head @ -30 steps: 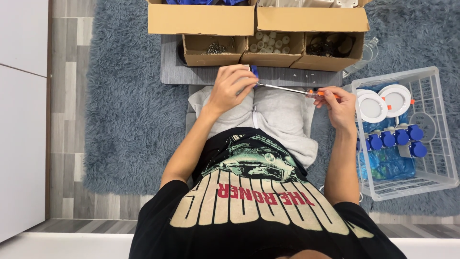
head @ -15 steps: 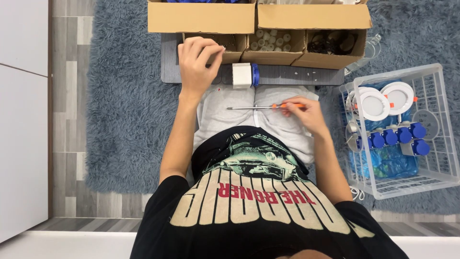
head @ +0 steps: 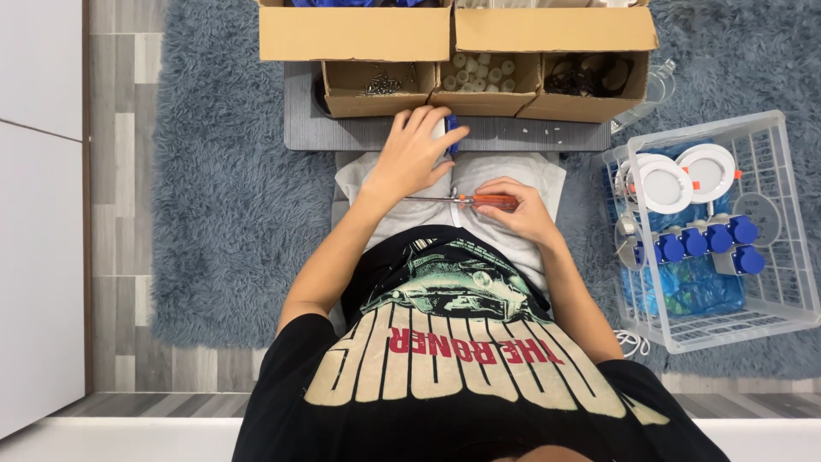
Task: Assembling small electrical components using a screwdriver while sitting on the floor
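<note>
My left hand [head: 415,152] lies over a small white and blue part [head: 448,133] at the near edge of a grey board [head: 342,133], with its fingers curled around the part. Most of the part is hidden under the fingers. My right hand [head: 517,210] rests on my lap and holds an orange-handled screwdriver [head: 483,202]. The screwdriver's thin metal shaft points left toward my left wrist.
Three small open cardboard trays sit on the board: one with screws [head: 380,84], one with white plugs [head: 483,73], one with dark parts [head: 586,79]. Larger cardboard boxes [head: 355,32] stand behind them. A white wire basket [head: 770,257] at the right holds round white lamps and blue-capped parts. A grey shaggy rug [head: 214,214] lies underneath.
My left hand went from the part up to the screw tray, then came back down onto the part on the board. My right hand lowered the screwdriver to my lap.
</note>
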